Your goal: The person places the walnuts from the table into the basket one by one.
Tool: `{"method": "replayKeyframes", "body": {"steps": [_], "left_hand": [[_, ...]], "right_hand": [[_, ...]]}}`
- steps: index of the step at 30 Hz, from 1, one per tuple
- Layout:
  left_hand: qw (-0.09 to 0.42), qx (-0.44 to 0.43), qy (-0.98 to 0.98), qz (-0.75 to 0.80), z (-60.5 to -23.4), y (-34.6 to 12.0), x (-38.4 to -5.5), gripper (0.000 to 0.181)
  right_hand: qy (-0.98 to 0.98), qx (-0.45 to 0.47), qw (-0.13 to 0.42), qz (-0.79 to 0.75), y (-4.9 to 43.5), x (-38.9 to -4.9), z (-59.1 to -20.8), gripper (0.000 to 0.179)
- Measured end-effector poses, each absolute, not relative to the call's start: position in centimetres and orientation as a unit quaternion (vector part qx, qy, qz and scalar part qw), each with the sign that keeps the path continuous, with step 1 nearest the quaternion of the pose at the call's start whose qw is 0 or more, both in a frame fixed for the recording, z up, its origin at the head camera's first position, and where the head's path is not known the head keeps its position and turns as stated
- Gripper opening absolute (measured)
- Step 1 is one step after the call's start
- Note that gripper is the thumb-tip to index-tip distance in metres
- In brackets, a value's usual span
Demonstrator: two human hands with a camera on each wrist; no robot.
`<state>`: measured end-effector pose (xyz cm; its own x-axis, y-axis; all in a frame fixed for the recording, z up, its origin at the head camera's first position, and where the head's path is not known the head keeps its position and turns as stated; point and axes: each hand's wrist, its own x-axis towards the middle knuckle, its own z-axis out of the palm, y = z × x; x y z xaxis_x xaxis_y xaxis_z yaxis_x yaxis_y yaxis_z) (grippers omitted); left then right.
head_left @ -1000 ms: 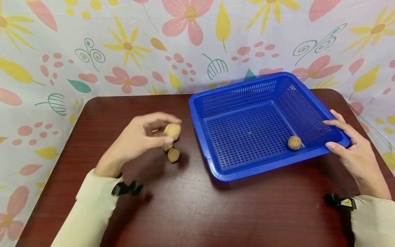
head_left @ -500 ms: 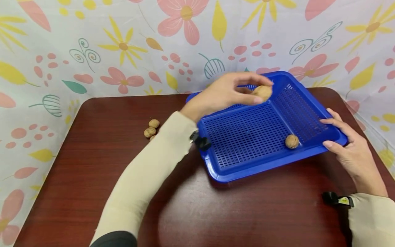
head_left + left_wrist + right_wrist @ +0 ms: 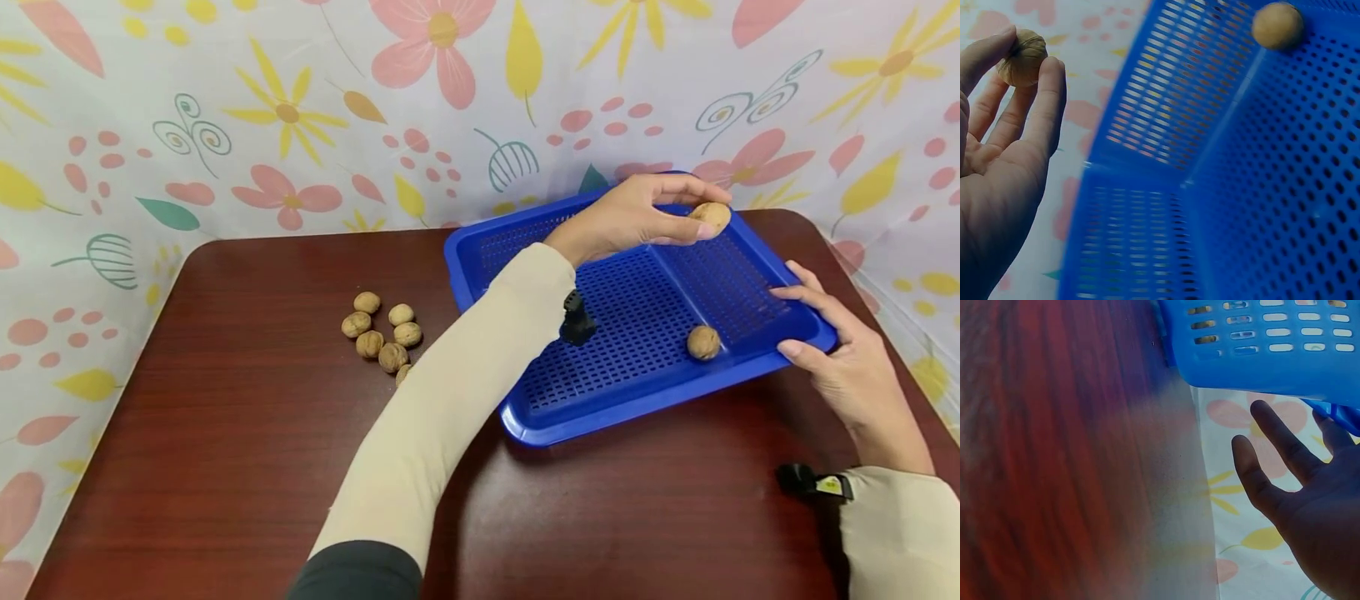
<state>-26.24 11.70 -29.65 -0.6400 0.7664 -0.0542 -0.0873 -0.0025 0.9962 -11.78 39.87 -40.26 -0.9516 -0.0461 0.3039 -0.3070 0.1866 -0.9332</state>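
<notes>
A walnut (image 3: pixel 714 218) is pinched between the thumb and fingertips of my left hand (image 3: pixel 630 218), held over the far right corner of a blue plastic basket (image 3: pixel 660 401). In the left wrist view this walnut (image 3: pixel 1024 59) sits at the fingertips, outside the basket's wall. My right hand (image 3: pixel 855 371) grips the basket's right rim near its front corner, thumb over the rim; the right wrist view catches that hand (image 3: pixel 1316 500) below the basket's wall, some fingers spread. Another walnut (image 3: pixel 703 342) lies on the basket's floor against the right wall.
Several walnuts (image 3: pixel 393 357) lie in a loose cluster on the dark wooden table (image 3: pixel 225 433), left of the basket; my left sleeve (image 3: pixel 450 400) overlaps the nearest of them. A flower-patterned cloth (image 3: pixel 300 100) hangs behind the table's far edge.
My left hand has carried the walnut from the cluster rightward across the basket to its far right corner. The right hand stays on the rim, and the walnut inside has not moved.
</notes>
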Motion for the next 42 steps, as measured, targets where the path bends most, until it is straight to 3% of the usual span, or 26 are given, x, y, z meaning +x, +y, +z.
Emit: {"method": "replayKeyframes", "body": {"steps": [19,30,42], "left_hand": [[0.402,0.212,0.651,0.608,-35.7,14.3,-27.1,0.047],[0.411,0.237,0.707,0.525,-36.4,14.5,-26.5,0.045],[0.385,0.294,0.757,0.438,-36.5,14.9,-25.7,0.042]], "right_hand": [[-0.748,0.126,0.109,0.643,40.2,-11.5,-40.2,0.050],[-0.742,0.118,0.104,0.651,40.1,-11.8,-40.0,0.049],[-0.769,0.116,0.111,0.619,40.2,-11.6,-40.0,0.048]]}}
